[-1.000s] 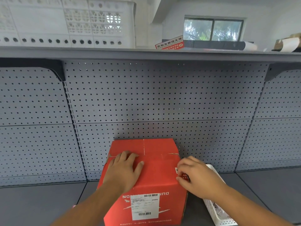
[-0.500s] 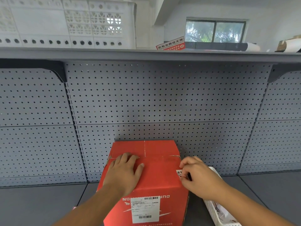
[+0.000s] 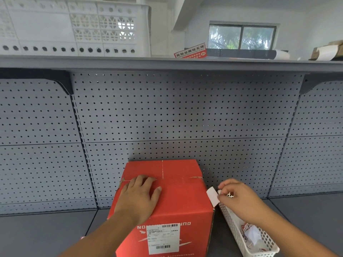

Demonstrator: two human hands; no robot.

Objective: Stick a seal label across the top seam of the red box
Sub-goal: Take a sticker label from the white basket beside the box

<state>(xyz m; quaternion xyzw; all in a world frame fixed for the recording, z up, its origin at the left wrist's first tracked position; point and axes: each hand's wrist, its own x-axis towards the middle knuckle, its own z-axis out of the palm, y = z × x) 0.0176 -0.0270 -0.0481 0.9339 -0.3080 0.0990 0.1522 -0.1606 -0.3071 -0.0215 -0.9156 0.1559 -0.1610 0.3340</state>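
The red box (image 3: 183, 197) stands on the grey shelf, a white shipping label on its near side and a seam running across its top. My left hand (image 3: 138, 196) lies flat on the top's left half, fingers spread, pressing down. My right hand (image 3: 239, 198) hovers just right of the box's top right corner, fingertips pinched on a small label (image 3: 212, 196) whose white side faces me. The label hangs beside the box edge, apart from the top seam.
A white perforated basket (image 3: 233, 225) with label scraps sits right of the box, under my right wrist. Grey pegboard (image 3: 176, 117) backs the shelf. On the upper shelf stand a white crate (image 3: 74, 28) and a red-and-white sign (image 3: 191, 51).
My right hand has drawn back from the box's right top edge to the right, and the label now shows its white side clear of the box. The left hand has stayed put.
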